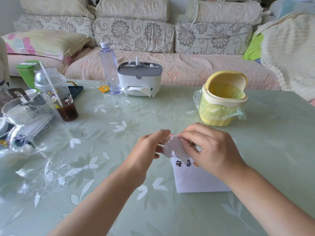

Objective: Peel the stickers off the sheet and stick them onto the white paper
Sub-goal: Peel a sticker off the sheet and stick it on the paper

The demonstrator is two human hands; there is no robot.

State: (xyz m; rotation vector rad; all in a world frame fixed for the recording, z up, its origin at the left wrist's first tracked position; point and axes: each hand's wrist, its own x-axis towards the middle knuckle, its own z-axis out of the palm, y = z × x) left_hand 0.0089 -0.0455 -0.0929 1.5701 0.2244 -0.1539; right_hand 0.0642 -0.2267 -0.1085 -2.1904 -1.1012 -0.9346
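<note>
Two hands are seen over a green floral-covered table [105, 176], with clutter at the far left partly cut off by the frame edge. A clear glass jug [34, 120] is seen there, its printed text reversed and only partly readable; what sits behind it cannot be made out. A green tin [25, 72] is half hidden behind a dome-lidded plastic cup [56, 92] with a straw and dark drink at the bottom. Further right a clear water bottle [109, 65] stands upright just beside a white tissue holder [139, 79] with a grey lid, a tissue pulled out at its front. The left hand [150, 145] is curled, its fingertips blurred; the left edge of the sticker sheet [177, 147] appears to be pinched by it, though the exact grip is hard to tell. The sheet is held above the table between both hands, seen from its blank back, so its printed side is hidden. The right hand [209, 150] is curled over the sheet's upper right edge, which is pinched between thumb and forefinger. The white paper [196, 181] lies flat on the table beneath, its far corner covered by the right hand and wrist. Two small dark cartoon stickers [179, 163] are seen on it; an orange one is mostly hidden. A yellow lidded bin [221, 99] with a plastic liner stands beyond. A floral sofa [136, 31] runs behind.
</note>
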